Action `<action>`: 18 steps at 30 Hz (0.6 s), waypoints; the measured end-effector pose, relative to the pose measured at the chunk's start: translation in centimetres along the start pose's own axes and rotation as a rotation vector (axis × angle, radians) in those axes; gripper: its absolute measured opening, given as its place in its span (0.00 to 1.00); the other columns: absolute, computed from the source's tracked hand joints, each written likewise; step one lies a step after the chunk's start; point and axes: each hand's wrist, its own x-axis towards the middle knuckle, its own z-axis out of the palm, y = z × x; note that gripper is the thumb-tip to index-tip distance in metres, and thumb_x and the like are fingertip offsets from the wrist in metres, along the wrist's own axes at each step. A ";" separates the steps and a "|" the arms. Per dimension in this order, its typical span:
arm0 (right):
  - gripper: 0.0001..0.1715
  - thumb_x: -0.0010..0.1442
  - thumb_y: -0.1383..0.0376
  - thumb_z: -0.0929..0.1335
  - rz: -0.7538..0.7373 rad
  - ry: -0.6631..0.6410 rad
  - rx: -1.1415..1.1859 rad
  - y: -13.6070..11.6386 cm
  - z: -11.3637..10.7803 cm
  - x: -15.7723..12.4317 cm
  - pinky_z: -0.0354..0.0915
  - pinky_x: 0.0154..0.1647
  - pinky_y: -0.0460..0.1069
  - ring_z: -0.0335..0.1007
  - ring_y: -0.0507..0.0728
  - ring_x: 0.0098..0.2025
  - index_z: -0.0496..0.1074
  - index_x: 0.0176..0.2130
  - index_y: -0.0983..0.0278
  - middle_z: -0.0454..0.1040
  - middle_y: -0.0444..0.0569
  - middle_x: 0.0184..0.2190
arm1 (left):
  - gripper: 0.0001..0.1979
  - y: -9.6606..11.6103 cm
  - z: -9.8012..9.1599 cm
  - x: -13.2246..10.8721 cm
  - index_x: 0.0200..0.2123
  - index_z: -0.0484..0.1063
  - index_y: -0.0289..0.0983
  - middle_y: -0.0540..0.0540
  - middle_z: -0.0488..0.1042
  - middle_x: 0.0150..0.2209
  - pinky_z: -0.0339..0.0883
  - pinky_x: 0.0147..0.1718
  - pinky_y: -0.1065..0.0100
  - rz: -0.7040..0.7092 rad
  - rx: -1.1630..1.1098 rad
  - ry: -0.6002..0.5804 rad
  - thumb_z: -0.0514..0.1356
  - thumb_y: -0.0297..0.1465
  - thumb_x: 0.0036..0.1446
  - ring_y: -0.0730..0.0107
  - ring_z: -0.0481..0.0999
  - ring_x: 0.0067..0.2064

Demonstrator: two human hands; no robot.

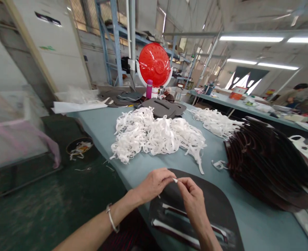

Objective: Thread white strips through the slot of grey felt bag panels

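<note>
My left hand and my right hand meet over a dark rounded panel with long slots. Between their fingertips a small white strip is pinched, and both hands are closed on it. White edging runs along a slot of the panel, partly hidden by my right forearm. Just beyond the panel lies a loose heap of white strips.
A tall stack of dark panels stands at right, beside another white strip pile. Farther back are grey panels, a purple bottle and a red round fan. A person is at the far right.
</note>
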 end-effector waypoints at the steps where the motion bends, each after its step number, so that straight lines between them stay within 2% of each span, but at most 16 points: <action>1: 0.14 0.61 0.56 0.63 -0.009 0.013 -0.048 0.2 -0.4 -0.2 0.58 0.34 0.46 0.64 0.54 0.31 0.70 0.31 0.62 0.71 0.44 0.27 | 0.12 0.0 0.1 0.2 0.43 0.73 0.40 0.48 0.73 0.37 0.65 0.42 0.70 0.006 0.038 -0.001 0.50 0.33 0.66 0.71 0.72 0.40; 4: 0.15 0.63 0.58 0.60 -0.106 0.089 -0.280 1.0 -1.2 -0.7 0.57 0.34 0.47 0.65 0.54 0.30 0.69 0.32 0.62 0.71 0.44 0.27 | 0.13 0.2 0.6 0.5 0.43 0.73 0.40 0.48 0.72 0.36 0.64 0.41 0.70 0.031 0.168 -0.026 0.49 0.34 0.66 0.70 0.72 0.40; 6: 0.15 0.64 0.60 0.58 -0.185 0.194 -0.484 1.6 -1.8 -0.9 0.56 0.36 0.48 0.65 0.55 0.32 0.69 0.33 0.62 0.71 0.46 0.29 | 0.14 0.2 0.8 0.7 0.43 0.73 0.40 0.47 0.72 0.36 0.64 0.40 0.69 0.030 0.261 -0.034 0.48 0.32 0.66 0.69 0.72 0.40; 9: 0.14 0.64 0.61 0.57 -0.182 0.316 -0.624 2.2 -3.5 -1.1 0.55 0.35 0.48 0.65 0.55 0.32 0.68 0.33 0.62 0.71 0.47 0.30 | 0.15 -0.3 0.1 1.0 0.43 0.72 0.39 0.46 0.71 0.37 0.64 0.40 0.69 -0.010 0.297 -0.026 0.46 0.29 0.65 0.68 0.72 0.39; 12: 0.12 0.63 0.60 0.59 -0.071 0.310 -0.529 2.4 -5.5 -1.8 0.55 0.33 0.48 0.63 0.54 0.28 0.67 0.32 0.61 0.68 0.43 0.25 | 0.15 -1.3 -1.3 1.4 0.42 0.72 0.39 0.47 0.73 0.36 0.64 0.41 0.68 -0.120 0.198 0.014 0.45 0.32 0.64 0.67 0.72 0.39; 16: 0.12 0.62 0.58 0.61 0.057 0.259 -0.165 2.2 -6.3 -2.7 0.55 0.28 0.46 0.60 0.52 0.26 0.64 0.31 0.60 0.64 0.40 0.22 | 0.20 -1.7 -2.1 1.9 0.41 0.71 0.38 0.50 0.71 0.28 0.64 0.32 0.68 -0.399 0.070 0.191 0.44 0.40 0.64 0.68 0.70 0.29; 18: 0.11 0.62 0.58 0.61 0.105 0.247 0.058 1.9 -5.8 -2.8 0.55 0.25 0.45 0.58 0.50 0.23 0.62 0.30 0.60 0.62 0.38 0.20 | 0.20 -1.0 -1.2 1.8 0.41 0.71 0.38 0.50 0.73 0.29 0.65 0.32 0.69 -0.413 -0.004 0.126 0.45 0.43 0.63 0.69 0.71 0.30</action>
